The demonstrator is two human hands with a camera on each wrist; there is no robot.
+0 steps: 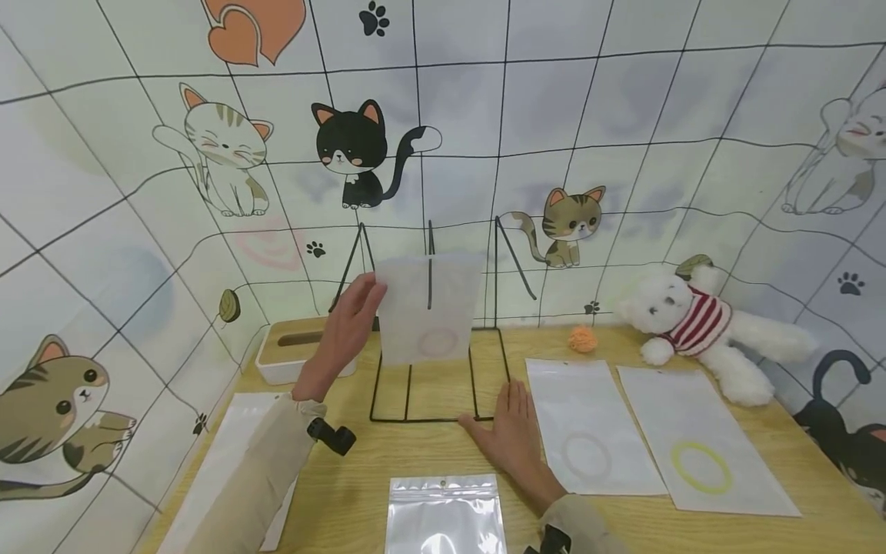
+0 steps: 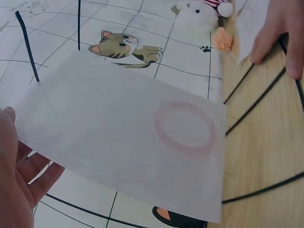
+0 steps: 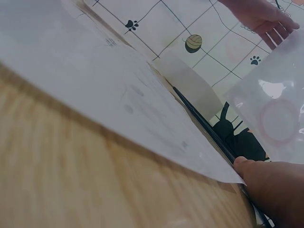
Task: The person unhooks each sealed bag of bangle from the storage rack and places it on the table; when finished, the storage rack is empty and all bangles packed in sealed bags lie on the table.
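Observation:
A translucent white pouch (image 1: pixel 415 308) with a pink ring (image 2: pixel 185 128) showing through it hangs at the middle prong of a black wire rack (image 1: pixel 443 420). The prong's end shows in front of the pouch. My left hand (image 1: pixel 351 319) holds the pouch by its upper left edge, thumb in front and fingers behind in the left wrist view. My right hand (image 1: pixel 514 435) rests with fairly straight fingers on the front right corner of the rack's base. Its thumb (image 3: pixel 244 166) touches the black wire in the right wrist view.
Two white pouches, one with a pale ring (image 1: pixel 587 457) and one with a yellow ring (image 1: pixel 701 467), lie right. A silvery bag (image 1: pixel 444 515) lies in front. Left are another white pouch (image 1: pixel 228 438) and a wood-lidded box (image 1: pixel 277 369). A plush bear (image 1: pixel 692 315) and orange ball (image 1: pixel 583 339) sit behind.

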